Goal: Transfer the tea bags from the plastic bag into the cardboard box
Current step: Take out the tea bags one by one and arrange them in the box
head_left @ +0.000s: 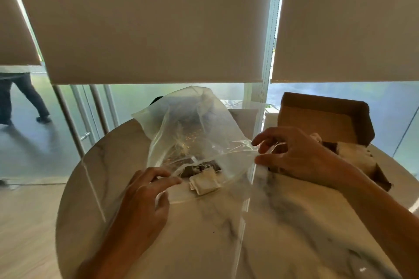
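Observation:
A clear plastic bag [195,129] stands crumpled in the middle of the round marble table [283,222]. Pale tea bags [204,181] and darker ones lie at its near bottom, by the mouth. My left hand [145,201] pinches the near left edge of the bag's mouth. My right hand [294,154] pinches the right edge of the mouth, stretching it sideways. Behind my right hand stands the open cardboard box [326,120], its lid tilted up and brown packets inside.
Roller blinds [154,18] hang over glass walls behind the table. A person's legs [22,97] walk past outside at far left. A wooden floor [27,229] shows left of the table. The table's near half is bare marble.

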